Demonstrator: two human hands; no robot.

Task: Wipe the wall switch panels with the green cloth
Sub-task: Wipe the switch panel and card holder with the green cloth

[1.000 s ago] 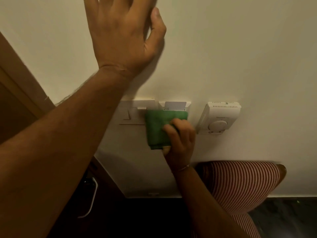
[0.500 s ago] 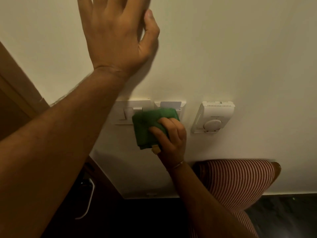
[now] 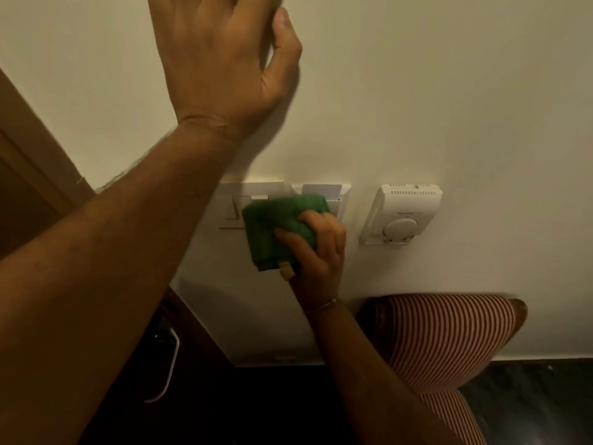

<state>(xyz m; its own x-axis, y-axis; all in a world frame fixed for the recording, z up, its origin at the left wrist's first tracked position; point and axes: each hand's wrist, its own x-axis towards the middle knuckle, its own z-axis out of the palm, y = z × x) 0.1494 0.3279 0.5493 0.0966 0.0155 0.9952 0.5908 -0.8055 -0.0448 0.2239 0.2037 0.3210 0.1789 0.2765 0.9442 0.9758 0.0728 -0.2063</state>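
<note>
My right hand (image 3: 317,248) grips a folded green cloth (image 3: 276,229) and presses it against the wall across the seam of two white panels. The left switch panel (image 3: 234,203) shows its rocker switches left of the cloth. The right panel (image 3: 337,194), a card holder with a white card in its slot, shows only its top and right edge. My left hand (image 3: 221,59) lies flat on the cream wall above the panels, fingers spread, holding nothing. Its forearm crosses the left half of the view.
A white thermostat (image 3: 402,216) with a round dial is mounted right of the panels. A red-and-white striped chair back (image 3: 442,335) stands below it. A brown wooden door frame (image 3: 35,149) and a metal door handle (image 3: 170,370) are at the left.
My right hand has slid the green cloth leftward from the card holder panel onto the seam with the switch panel. My left hand stays planted on the wall.
</note>
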